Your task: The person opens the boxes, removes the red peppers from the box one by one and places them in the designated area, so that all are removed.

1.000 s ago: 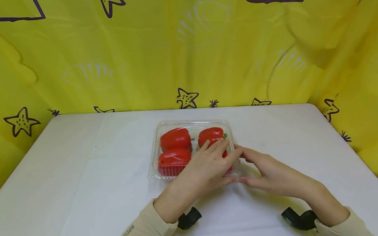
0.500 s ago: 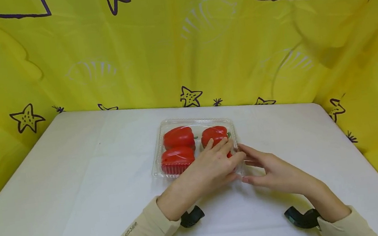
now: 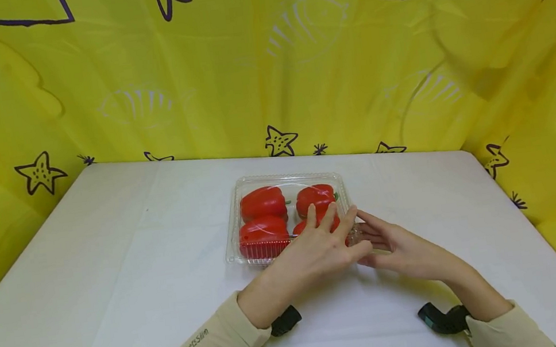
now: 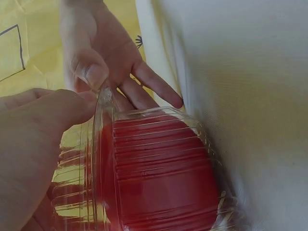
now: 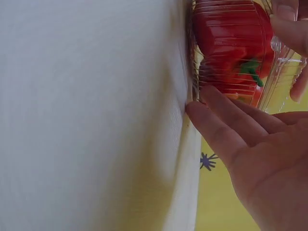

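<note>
A clear hinged plastic container [image 3: 286, 180] holding several red bell peppers [image 3: 262, 203] sits on the white table. My left hand [image 3: 315, 247] lies over its near right part, fingers spread above the lid, covering some of the peppers. In the left wrist view, the left thumb [image 4: 79, 103] is right at the corner of the rim. My right hand [image 3: 413, 252] is at the container's right side. Seen from the right wrist, its fingers [image 5: 236, 118] extend straight along the ribbed wall, below the rim. The right thumb [image 4: 91, 72] is close by the same corner.
The white-covered table [image 3: 142, 300] stretches out around the container. A yellow curtain [image 3: 222, 59] with star and fish drawings hangs behind and along both sides. Black curved camera mounts [image 3: 443, 320] stick out by the wrists.
My left hand has slid slightly right and toward me along the near right corner, its fingers now more spread. The right fingers stay at the side. The container has barely moved.
</note>
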### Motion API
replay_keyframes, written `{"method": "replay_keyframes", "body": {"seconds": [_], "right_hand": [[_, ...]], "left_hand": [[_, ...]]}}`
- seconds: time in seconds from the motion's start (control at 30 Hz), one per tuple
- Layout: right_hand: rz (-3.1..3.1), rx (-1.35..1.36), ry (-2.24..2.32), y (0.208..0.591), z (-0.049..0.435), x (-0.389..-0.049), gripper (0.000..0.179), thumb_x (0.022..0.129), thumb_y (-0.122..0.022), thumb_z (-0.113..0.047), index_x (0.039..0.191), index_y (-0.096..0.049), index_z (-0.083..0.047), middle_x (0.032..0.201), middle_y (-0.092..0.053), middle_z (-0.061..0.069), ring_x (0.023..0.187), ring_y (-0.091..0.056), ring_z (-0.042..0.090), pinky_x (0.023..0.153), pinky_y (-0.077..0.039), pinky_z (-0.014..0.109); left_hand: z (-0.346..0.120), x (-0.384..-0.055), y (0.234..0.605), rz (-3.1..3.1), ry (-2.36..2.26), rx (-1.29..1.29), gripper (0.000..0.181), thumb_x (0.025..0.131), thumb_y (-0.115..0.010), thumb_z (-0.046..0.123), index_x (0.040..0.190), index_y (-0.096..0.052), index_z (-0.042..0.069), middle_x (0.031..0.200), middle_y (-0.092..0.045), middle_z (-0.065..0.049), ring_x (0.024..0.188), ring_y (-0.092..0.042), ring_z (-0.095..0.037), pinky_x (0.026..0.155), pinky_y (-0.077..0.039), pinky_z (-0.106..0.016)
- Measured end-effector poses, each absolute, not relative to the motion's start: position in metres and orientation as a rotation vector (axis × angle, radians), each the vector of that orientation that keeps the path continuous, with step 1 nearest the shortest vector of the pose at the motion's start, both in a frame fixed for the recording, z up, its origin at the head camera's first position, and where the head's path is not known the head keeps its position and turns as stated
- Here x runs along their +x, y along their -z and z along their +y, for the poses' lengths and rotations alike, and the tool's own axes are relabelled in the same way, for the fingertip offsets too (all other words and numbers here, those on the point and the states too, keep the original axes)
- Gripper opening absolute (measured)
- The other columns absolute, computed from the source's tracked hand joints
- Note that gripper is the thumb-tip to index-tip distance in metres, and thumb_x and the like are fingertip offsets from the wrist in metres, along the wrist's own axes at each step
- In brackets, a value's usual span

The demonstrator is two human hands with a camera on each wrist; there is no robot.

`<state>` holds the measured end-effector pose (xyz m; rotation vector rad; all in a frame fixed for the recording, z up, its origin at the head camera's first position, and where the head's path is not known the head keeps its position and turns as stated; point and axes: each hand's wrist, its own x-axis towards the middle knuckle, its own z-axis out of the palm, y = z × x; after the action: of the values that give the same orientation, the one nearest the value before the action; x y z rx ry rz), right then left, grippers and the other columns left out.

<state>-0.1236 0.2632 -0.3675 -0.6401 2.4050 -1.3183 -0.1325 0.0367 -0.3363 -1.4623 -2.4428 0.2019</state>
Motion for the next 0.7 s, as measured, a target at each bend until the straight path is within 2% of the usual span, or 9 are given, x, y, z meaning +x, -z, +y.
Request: {"method": "replay_keyframes", "body": {"seconds": [0.13,0.27,0.4,0.57,0.63,0.7], "right_hand": [[2.362,-0.645,1.339,0.3679,0.2633,-0.1241,0.086,0.096,-0.066,-0.020,0.158,-0.010,0.000,0.155,-0.036,0.026,0.138,-0.044,0.044,0.101,-0.041,0.010],[2.324,-0.645,1.371,0.3683,0.2633,-0.1233,0.085,0.096,-0.065,-0.018,0.158,-0.009,0.001,0.157,-0.033,0.025,0.136,-0.046,0.038,0.101,-0.041,0.008],[2.303,-0.636,1.396,0.3677,0.2619,-0.1228,0.085,0.096,-0.066,-0.017,0.157,-0.010,0.001,0.156,-0.035,0.025,0.134,-0.049,0.030,0.101,-0.043,0.011],[2.273,-0.634,1.418,0.3665,0.2595,-0.1229,0.084,0.096,-0.066,-0.017,0.156,-0.010,0.003,0.154,-0.038,0.026,0.135,-0.048,0.033,0.103,-0.047,0.018],[2.259,-0.637,1.420,0.3661,0.2601,-0.1227,0.084,0.097,-0.065,-0.017,0.157,-0.009,0.003,0.154,-0.037,0.027,0.135,-0.049,0.029,0.103,-0.047,0.018],[2.232,-0.648,1.427,0.3662,0.2620,-0.1223,0.083,0.098,-0.062,-0.016,0.157,-0.006,0.002,0.155,-0.034,0.028,0.135,-0.051,0.020,0.103,-0.046,0.017]], "left_hand": [[0.0377,-0.1306,0.3379,-2.416,-0.270,-1.438,0.018,0.099,-0.059,0.022,0.115,-0.050,0.022,0.154,-0.043,-0.016,0.135,-0.048,-0.046,0.104,-0.044,-0.063],[0.0401,-0.1305,0.3400,-2.400,-0.308,-1.433,0.015,0.101,-0.055,0.020,0.113,-0.047,0.017,0.154,-0.044,-0.014,0.134,-0.049,-0.046,0.103,-0.044,-0.064],[0.0409,-0.1301,0.3407,-2.380,-0.322,-1.423,0.008,0.103,-0.049,0.019,0.109,-0.048,0.015,0.153,-0.046,-0.012,0.132,-0.052,-0.046,0.101,-0.045,-0.064],[0.0398,-0.1291,0.3426,-2.316,-0.366,-1.397,0.007,0.103,-0.047,0.019,0.105,-0.051,0.014,0.152,-0.049,-0.009,0.129,-0.055,-0.044,0.099,-0.048,-0.063],[0.0403,-0.1289,0.3434,-2.298,-0.381,-1.382,0.007,0.104,-0.047,0.020,0.105,-0.052,0.015,0.151,-0.050,-0.007,0.129,-0.055,-0.044,0.098,-0.049,-0.063],[0.0415,-0.1285,0.3442,-2.305,-0.362,-1.373,0.007,0.104,-0.048,0.021,0.106,-0.052,0.016,0.150,-0.051,-0.006,0.129,-0.055,-0.044,0.098,-0.048,-0.064]]}}
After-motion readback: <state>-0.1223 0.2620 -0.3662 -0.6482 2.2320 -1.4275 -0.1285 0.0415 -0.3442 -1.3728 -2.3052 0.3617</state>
